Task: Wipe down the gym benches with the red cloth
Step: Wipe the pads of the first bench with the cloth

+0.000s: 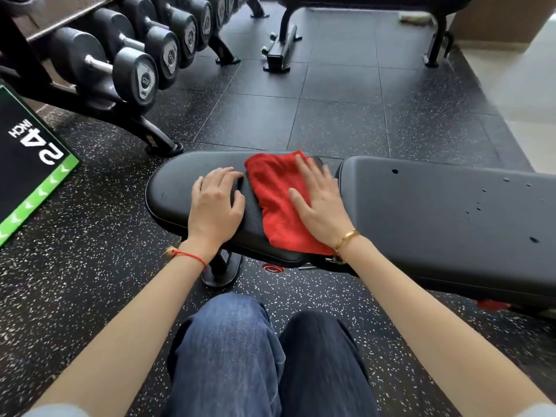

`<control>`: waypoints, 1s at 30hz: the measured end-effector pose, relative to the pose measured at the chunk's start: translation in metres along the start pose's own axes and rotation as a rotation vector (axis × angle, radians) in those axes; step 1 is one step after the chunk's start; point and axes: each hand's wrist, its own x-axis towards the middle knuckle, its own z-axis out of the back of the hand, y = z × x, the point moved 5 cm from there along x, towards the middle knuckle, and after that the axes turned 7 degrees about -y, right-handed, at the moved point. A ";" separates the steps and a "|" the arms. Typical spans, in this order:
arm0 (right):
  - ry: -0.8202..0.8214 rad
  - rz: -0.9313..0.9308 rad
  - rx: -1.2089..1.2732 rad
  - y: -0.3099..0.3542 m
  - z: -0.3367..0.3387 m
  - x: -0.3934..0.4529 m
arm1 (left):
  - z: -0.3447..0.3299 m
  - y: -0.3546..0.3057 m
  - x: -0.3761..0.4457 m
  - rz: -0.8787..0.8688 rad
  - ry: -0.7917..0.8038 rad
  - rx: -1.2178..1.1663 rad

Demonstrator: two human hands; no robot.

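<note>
Nearest the camera: the person's legs in blue jeans [240,356], standing on speckled black rubber floor [75,281]. Both bare forearms reach forward to the gym bench [168,194], a black padded desk surface running left to right across the view. Right hand [319,203] lies palm-down on the red cloth [270,188], fingers [304,170] straight and slightly spread, pressing the cloth flat against the seat pad; fingertips are motion-blurred. Cloth sits on the seat pad, just left of the gap to the longer back pad [436,212], its near corner hanging over the pad's front edge. Left hand [216,203] rests on the bare pad beside the cloth's left edge, fingers loosely curled, holding nothing. Back pad shows several small droplets or specks. Dumbbell rack [135,64] stands upper left; a second bench [285,34] is well apart at the top.
</note>
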 end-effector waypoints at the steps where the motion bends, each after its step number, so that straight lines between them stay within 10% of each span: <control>1: -0.010 -0.063 -0.017 -0.005 0.003 0.002 | 0.000 -0.001 0.000 0.003 0.004 0.002; 16: -0.108 -0.073 -0.104 0.016 0.040 0.011 | 0.010 -0.035 0.003 -0.025 -0.007 -0.044; 30: -0.251 -0.061 -0.741 -0.078 0.131 -0.024 | -0.049 -0.114 0.002 -0.200 0.164 -0.027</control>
